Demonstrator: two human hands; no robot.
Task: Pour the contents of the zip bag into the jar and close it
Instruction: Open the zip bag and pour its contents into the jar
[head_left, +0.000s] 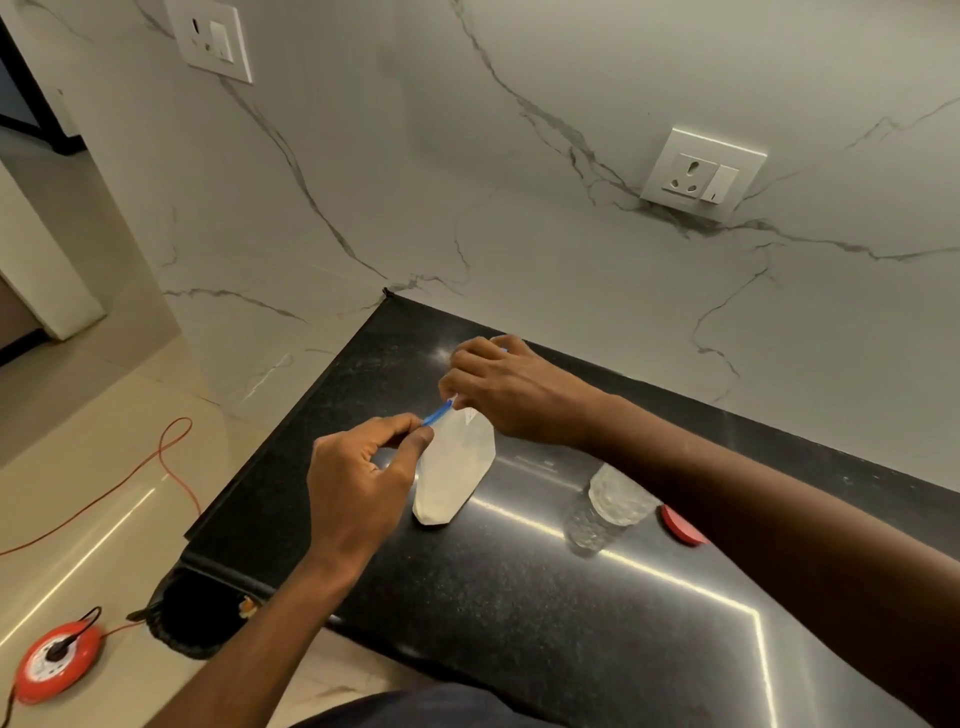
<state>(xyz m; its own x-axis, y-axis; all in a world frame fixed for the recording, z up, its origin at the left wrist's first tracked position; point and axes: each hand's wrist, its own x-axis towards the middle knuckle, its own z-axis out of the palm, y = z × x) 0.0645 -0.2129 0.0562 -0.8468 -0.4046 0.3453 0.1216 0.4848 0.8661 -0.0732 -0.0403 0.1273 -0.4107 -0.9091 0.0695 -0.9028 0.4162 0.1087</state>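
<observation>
Above the black table, left hand pinches one end of the blue zip strip between thumb and forefinger; right hand, fingers curled closed, grips the strip's other end. Zip bag, translucent with pale contents, hangs upright between both hands, its base touching the table. Clear jar stands uncapped just beside the bag, to its right, partly hidden under the right forearm. Red lid lies flat beside the jar.
</observation>
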